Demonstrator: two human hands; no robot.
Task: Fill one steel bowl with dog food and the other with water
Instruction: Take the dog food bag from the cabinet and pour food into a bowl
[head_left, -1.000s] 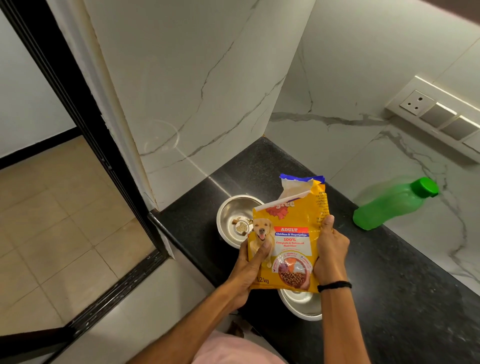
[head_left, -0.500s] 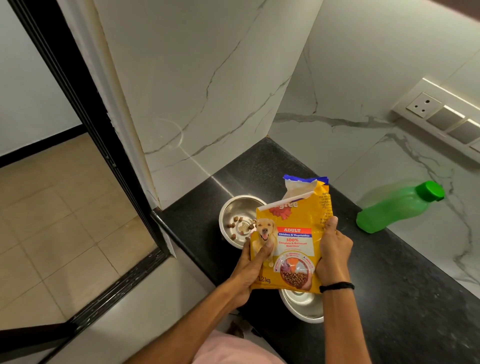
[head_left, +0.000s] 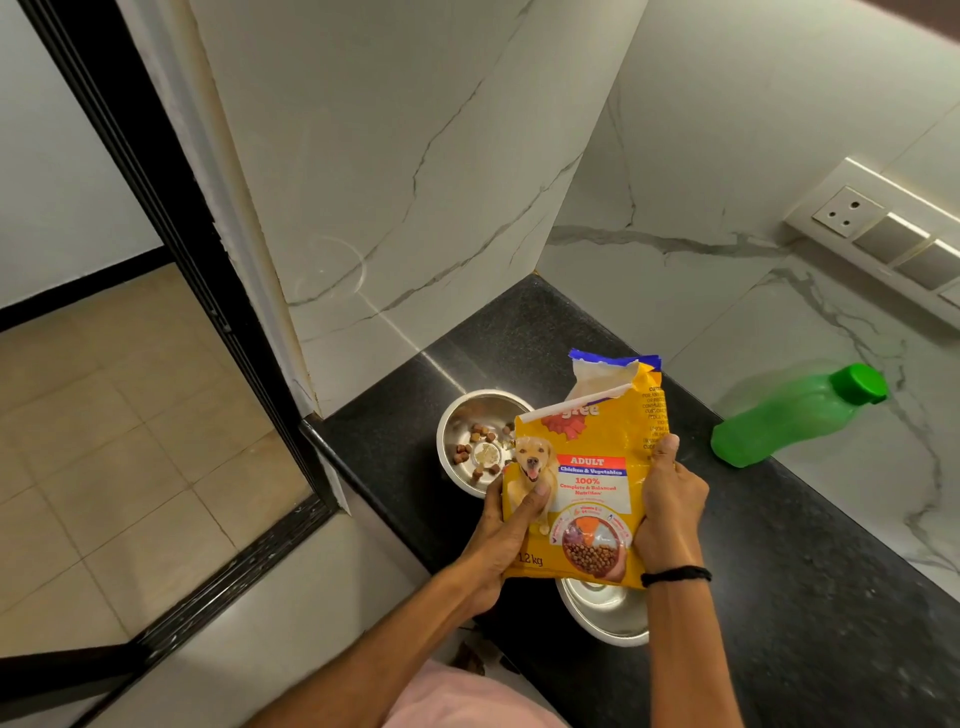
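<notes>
Yellow dog food bag is gripped by both hands, left hand and right hand, tilted over the far steel bowl near the counter's left edge. Brown kibble lies scattered inside it. The near steel bowl sits at the front edge under the bag; a green bottle stands against the wall.

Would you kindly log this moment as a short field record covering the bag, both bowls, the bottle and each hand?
dog food bag: yellow, torn open at top, held upright over the counter, partly covering both bowls
far bowl: steel, a few kibble pieces inside
near bowl: steel, mostly hidden by the bag, contents not visible
green bottle: capped, leaning against the marble wall
left hand: grip on the bag's left edge
right hand: grip on the bag's right edge
counter: black
</notes>
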